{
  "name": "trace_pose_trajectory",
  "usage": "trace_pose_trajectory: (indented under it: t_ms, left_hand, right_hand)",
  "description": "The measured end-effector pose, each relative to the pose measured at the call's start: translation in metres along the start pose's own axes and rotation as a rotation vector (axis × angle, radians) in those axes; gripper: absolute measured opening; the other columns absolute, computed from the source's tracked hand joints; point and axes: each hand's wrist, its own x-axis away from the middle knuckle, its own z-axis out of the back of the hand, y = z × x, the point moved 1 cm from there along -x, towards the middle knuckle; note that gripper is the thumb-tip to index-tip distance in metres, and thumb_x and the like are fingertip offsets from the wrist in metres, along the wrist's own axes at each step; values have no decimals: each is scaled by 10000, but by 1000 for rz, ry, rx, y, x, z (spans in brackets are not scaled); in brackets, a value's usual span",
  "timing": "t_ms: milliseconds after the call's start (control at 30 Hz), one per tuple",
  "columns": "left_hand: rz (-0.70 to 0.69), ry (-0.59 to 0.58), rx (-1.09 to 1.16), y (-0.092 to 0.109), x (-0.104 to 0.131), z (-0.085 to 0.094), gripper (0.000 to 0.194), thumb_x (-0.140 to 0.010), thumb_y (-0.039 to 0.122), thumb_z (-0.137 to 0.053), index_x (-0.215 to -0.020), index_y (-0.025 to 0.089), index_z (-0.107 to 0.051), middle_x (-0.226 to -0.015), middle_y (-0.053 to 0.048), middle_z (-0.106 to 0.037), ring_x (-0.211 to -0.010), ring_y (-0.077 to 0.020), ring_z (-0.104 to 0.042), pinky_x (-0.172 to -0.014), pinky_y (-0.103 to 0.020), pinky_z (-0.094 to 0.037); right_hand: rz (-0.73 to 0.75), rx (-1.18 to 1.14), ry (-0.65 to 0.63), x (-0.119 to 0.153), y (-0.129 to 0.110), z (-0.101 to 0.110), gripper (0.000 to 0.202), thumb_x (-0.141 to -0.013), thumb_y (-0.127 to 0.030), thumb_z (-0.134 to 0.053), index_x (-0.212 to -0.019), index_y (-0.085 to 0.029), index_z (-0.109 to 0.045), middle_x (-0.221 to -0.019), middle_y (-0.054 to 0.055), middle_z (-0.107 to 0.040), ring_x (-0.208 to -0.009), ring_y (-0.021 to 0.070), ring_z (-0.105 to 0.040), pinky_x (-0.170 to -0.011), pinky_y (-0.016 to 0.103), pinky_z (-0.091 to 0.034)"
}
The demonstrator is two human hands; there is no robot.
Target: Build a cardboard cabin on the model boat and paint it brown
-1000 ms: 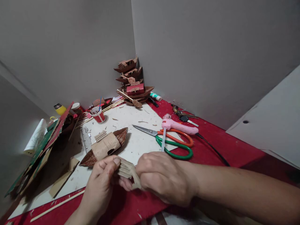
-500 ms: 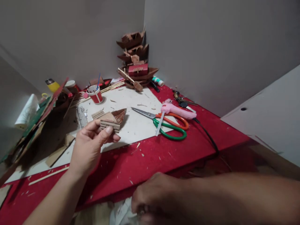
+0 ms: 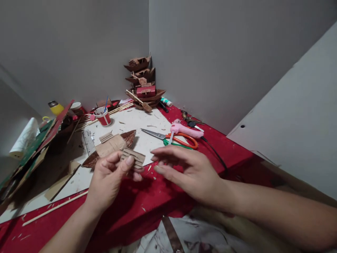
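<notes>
Between thumb and fingers, my left hand (image 3: 112, 175) pinches a small piece of corrugated cardboard (image 3: 134, 158) with strips showing on its face. My right hand (image 3: 188, 172) is just to its right, fingers apart and nothing in them, not touching the piece. Behind my left hand lies a small brown model boat (image 3: 129, 137) with a tan cardboard cover (image 3: 112, 144) across its middle. Another ridged cardboard piece (image 3: 106, 137) lies at the cover's far edge.
Scissors (image 3: 158, 134) and a pink glue gun (image 3: 188, 129) with a cord lie beyond my right hand. A red-and-white cup (image 3: 103, 117) stands at the back, near stacked model boats (image 3: 147, 92). Leaning cardboard sheets (image 3: 50, 138), a ruler (image 3: 88, 142) and a wooden stick (image 3: 55, 208) are leftward.
My right hand has risen from below the table edge to beside the cardboard piece, its fingers now spread. My left hand still holds the piece, slightly turned. The view has shifted.
</notes>
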Motion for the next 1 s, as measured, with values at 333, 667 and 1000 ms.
trace_pose_trajectory:
  t_ms: [333,667,1000]
  left_hand:
    - [51,-228,125,-2,17,-8,213,-856,323,-637,-730,154,-663,-524,-15,-649,-384,-83,-532,-418,-189,-422]
    - [-57,-130,-86,-10,4,0,233,-912,317,-541,-796,149,-654,-689,-35,-657,-576,-128,-583,-578,-258,-495]
    - [-82,-41,-122,-13,7,-8,233,-899,315,-562,-738,165,-637,-657,-27,-672,-550,-130,-601,-576,-253,-485]
  right_hand:
    - [-564,-1045,-489,-15,19,-31,363,-677,-383,-812,-761,-128,-567,-482,-79,-523,-357,22,-377,-335,134,-382]
    - [-483,-560,-372,-34,14,-13,345,-640,-362,-828,-743,-105,-622,-525,-58,-587,-441,36,-512,-413,124,-435]
    - [-552,-754,-510,-36,24,-12,399,-628,-407,-831,-780,-114,-609,-565,-46,-623,-451,47,-549,-410,138,-483]
